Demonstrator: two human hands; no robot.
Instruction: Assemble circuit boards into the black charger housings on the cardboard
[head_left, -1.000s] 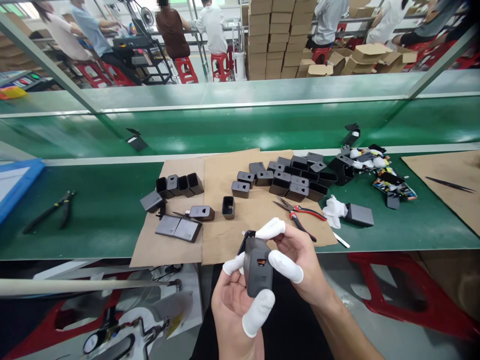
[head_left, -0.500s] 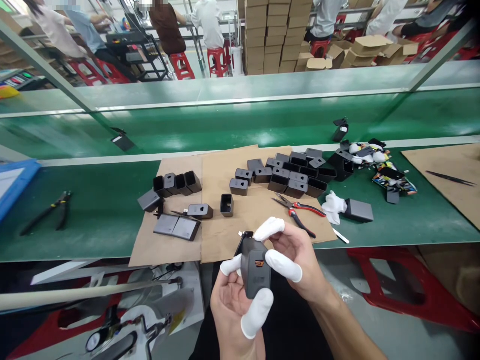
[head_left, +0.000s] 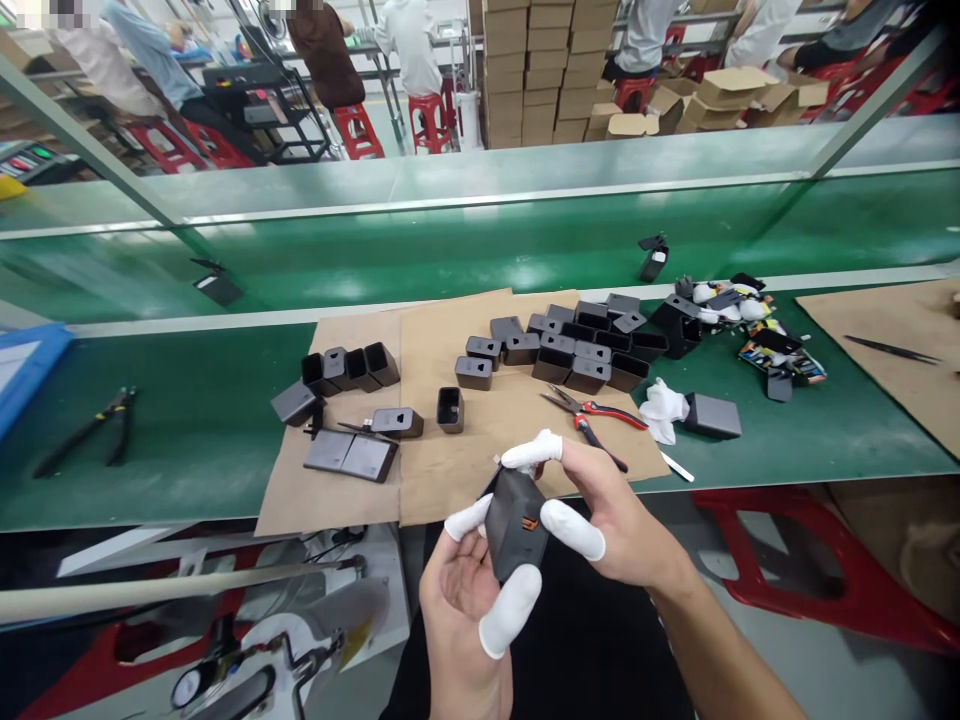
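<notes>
Conceivably, the dark casing [head_left: 514, 538], gripped between the left hand [head_left: 466, 600] and the right hand [head_left: 619, 515], could slip if the white finger covers [head_left: 511, 612] lose purchase.

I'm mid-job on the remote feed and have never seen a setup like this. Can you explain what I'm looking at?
No machine does the gripping here: these are a person's own hands, seen by a camera worn on the head, looking forward and down.

The left hand and right hand hold a dark box-shaped casing, with something orange showing through an opening in it. White finger covers are on both hands.

On the green bench lie cardboard sheets, bearing more dark casings and red-and-black pliers. A black-handled hand tool lies farther left; loose mixed parts and tweezers are on the right. Beyond the bench, other people sit on red stools.
</notes>
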